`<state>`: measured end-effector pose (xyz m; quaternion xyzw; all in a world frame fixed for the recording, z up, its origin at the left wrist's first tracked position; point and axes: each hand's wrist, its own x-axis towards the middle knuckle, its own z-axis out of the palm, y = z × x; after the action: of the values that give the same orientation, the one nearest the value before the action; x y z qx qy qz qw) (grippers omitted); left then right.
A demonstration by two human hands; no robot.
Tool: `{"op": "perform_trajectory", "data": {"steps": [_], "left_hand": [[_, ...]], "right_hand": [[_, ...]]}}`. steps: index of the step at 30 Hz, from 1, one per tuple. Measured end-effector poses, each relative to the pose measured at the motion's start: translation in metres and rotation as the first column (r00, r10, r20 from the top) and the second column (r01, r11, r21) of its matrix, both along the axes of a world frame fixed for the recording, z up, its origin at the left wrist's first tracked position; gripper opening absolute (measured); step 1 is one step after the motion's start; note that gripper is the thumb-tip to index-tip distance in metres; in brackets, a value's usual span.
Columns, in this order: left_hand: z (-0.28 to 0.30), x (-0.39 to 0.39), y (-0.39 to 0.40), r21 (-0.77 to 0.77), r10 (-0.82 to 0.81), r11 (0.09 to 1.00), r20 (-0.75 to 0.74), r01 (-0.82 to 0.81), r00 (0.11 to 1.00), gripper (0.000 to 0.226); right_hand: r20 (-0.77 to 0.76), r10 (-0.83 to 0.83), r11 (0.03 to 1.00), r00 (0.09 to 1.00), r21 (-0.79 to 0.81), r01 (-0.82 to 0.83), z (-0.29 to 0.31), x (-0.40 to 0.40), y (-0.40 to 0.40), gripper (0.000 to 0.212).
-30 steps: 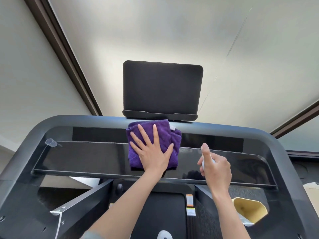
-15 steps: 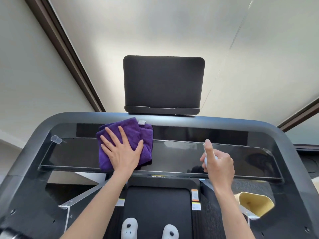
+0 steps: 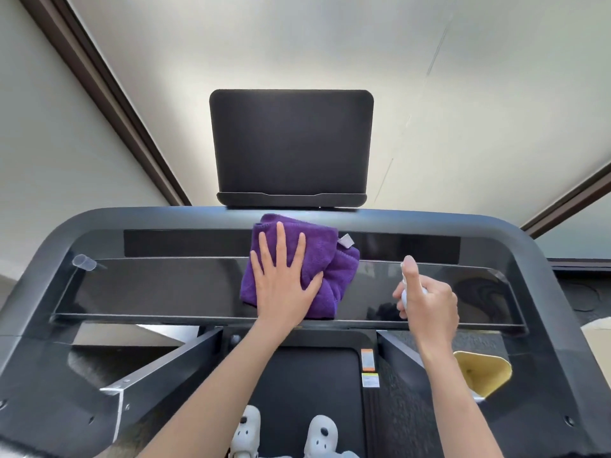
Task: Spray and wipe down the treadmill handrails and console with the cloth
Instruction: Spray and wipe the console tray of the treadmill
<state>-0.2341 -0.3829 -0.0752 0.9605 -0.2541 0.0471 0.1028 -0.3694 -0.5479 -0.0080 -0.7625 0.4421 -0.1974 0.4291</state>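
The purple cloth [image 3: 317,276] lies folded on the glossy console [image 3: 158,285], just below the tablet stand [image 3: 291,147], with the left hand [image 3: 284,292] pressed flat on it, fingers spread; the wiping step looks in hand. Right of the cloth, the right hand [image 3: 428,302] has its grip clamped on a small spray bottle [image 3: 405,292], forefinger on top; next likely calls for misting the bare console, then sweeping the cloth across.

Bright daylight, glossy console [image 3: 165,285] reflections, wide-angle edge bending.

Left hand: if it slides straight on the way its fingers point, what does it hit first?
Probably the console's raised back rim, just past the purple cloth under the left hand; the tablet stand sits beyond. Depth unclear.
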Motion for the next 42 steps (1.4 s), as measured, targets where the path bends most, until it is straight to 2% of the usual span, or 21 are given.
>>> {"op": "perform_trajectory", "data": {"steps": [3,5,10,14,18,23,25,29,35,38,42], "left_hand": [[0.001,-0.007,0.023,0.021,0.181,0.983,-0.050,-0.180,0.982,0.086],[0.003,-0.014,0.010,0.035,0.242,0.970,-0.076,-0.240,0.967,0.089],[0.005,-0.032,-0.063,0.000,0.089,0.996,-0.030,-0.089,0.996,0.083],[0.013,-0.044,-0.124,0.010,0.015,1.000,-0.050,-0.014,0.999,0.084],[0.010,-0.046,-0.109,0.011,-0.076,0.997,-0.080,0.077,0.994,0.084],[-0.001,-0.047,-0.049,0.013,0.137,0.991,-0.071,-0.137,0.988,0.087],[0.000,-0.048,-0.052,0.005,0.147,0.989,-0.083,-0.147,0.986,0.088],[0.006,-0.048,-0.093,0.000,-0.087,0.996,-0.015,0.087,0.996,0.082],[0.016,-0.058,-0.188,0.000,-0.378,0.926,-0.003,0.378,0.926,0.077],[0.017,-0.046,-0.186,0.036,-0.510,0.859,0.000,0.510,0.860,0.070],[0.021,-0.018,-0.137,0.076,-0.713,0.696,-0.040,0.714,0.700,0.064]], "right_hand": [[0.019,-0.006,1.000,1.000,0.005,0.006,-0.002,-0.002,-0.007,0.077],[0.033,-0.029,0.999,0.999,0.020,0.029,-0.003,-0.004,-0.014,0.077],[0.035,-0.100,0.994,0.994,0.051,0.098,-0.003,-0.018,-0.029,0.077],[0.041,-0.135,0.990,0.990,0.049,0.133,-0.001,-0.031,-0.040,0.076],[0.044,-0.135,0.991,0.990,0.023,0.134,0.001,-0.037,-0.042,0.076],[0.056,-0.126,0.992,0.990,0.030,0.125,0.002,-0.036,-0.038,0.075],[0.066,-0.127,0.992,0.990,0.033,0.125,0.001,-0.036,-0.038,0.075],[0.064,-0.155,0.988,0.986,0.034,0.153,-0.001,-0.046,-0.045,0.077],[0.036,-0.229,0.974,0.973,0.010,0.228,0.001,-0.070,-0.059,0.078],[0.036,-0.242,0.970,0.970,-0.007,0.242,0.004,-0.078,-0.061,0.079],[0.034,-0.255,0.967,0.966,0.001,0.255,0.004,-0.081,-0.059,0.079]]}}
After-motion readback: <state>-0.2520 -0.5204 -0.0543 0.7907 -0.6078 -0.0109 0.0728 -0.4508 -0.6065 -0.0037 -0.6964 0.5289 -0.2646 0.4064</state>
